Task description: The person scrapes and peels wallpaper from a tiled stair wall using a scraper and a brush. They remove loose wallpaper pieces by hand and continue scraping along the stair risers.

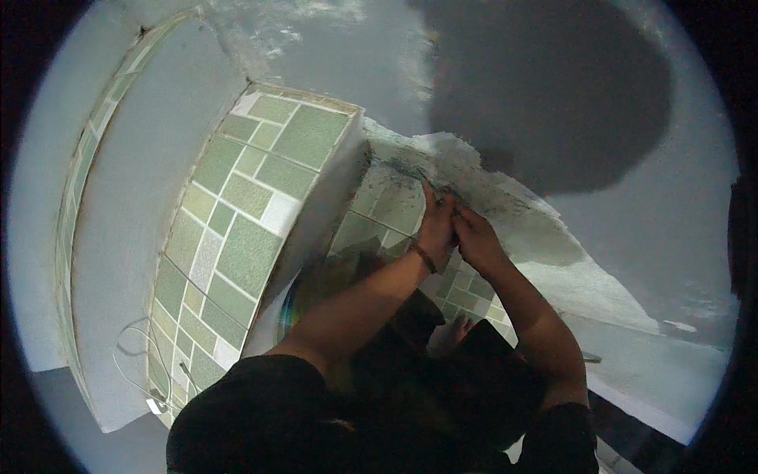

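Observation:
My left hand and my right hand are close together in front of a wall strip with the paint scraped off. The fingers of both are closed and meet near the strip's lower edge. Whatever they grip, if anything, is too dark and small to make out. A dark band circles my left wrist. Below the hands is a lower surface of green tiles, partly in my shadow.
To the left rises a ledge topped with green and white tiles. A thin white cable loops at its near end. Ahead stands a grey wall with a large dark shadow. A flat thin object lies beyond my right elbow.

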`<state>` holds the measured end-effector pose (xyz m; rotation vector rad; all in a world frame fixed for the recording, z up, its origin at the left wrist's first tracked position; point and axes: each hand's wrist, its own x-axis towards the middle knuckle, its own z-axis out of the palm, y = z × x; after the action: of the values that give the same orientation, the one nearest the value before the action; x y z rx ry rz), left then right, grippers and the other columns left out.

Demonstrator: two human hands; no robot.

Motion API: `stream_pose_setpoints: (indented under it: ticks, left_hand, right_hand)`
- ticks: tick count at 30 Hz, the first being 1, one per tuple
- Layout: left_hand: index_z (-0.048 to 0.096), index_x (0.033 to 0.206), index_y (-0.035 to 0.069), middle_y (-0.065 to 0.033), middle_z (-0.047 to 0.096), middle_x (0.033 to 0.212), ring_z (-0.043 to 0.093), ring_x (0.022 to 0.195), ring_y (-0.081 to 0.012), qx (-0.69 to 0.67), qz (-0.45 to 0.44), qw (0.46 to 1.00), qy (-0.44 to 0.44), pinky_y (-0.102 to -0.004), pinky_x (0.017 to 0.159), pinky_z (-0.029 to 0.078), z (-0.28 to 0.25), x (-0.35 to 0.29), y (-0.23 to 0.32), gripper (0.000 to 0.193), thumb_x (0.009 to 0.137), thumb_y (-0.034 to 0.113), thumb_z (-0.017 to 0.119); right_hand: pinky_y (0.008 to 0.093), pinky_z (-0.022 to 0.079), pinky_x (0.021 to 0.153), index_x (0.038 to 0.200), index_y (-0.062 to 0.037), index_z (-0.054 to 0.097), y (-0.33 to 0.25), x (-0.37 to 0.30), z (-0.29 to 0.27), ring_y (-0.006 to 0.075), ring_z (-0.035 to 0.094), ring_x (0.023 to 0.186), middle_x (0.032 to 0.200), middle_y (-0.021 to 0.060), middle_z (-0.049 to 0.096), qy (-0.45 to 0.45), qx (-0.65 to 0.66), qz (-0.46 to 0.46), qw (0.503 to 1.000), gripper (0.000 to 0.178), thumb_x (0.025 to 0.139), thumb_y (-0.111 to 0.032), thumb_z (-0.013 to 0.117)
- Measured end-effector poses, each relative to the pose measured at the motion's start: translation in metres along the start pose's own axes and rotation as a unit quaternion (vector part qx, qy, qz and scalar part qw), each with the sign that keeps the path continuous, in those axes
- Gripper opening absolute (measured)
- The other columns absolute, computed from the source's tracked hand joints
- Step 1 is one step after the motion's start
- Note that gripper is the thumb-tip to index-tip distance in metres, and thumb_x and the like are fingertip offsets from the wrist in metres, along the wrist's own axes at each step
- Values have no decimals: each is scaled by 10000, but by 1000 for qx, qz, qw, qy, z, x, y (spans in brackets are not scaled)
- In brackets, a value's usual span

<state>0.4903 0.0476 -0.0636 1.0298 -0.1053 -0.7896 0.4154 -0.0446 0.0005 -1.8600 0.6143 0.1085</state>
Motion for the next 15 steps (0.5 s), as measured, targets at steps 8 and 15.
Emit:
stream_pose_setpoints:
  ticks: [8, 15]
  left_hand:
    - [562, 1163, 118, -32, 610, 1042, 600, 955, -178, -300, -139, 940, -86, -353, 834, 488, 43, -51, 25, 301, 986, 362, 549]
    - [563, 1109, 129, -54, 606, 1030, 589, 981, -179, -275, -184, 943, -43, -355, 858, 478, 51, -35, 20, 304, 997, 406, 508]
  right_hand:
    - [298, 471, 619, 1367, -42, 543, -64, -61, -3, 162, 589, 782, 949, 83, 665, 117, -20, 44, 992, 469, 940, -234, 514]
    - [371, 505, 843, 1291, -19, 608, -66, -46, 2, 283, 669, 947, 1009, 183, 706, 149, -10, 136, 979, 441, 917, -234, 520]
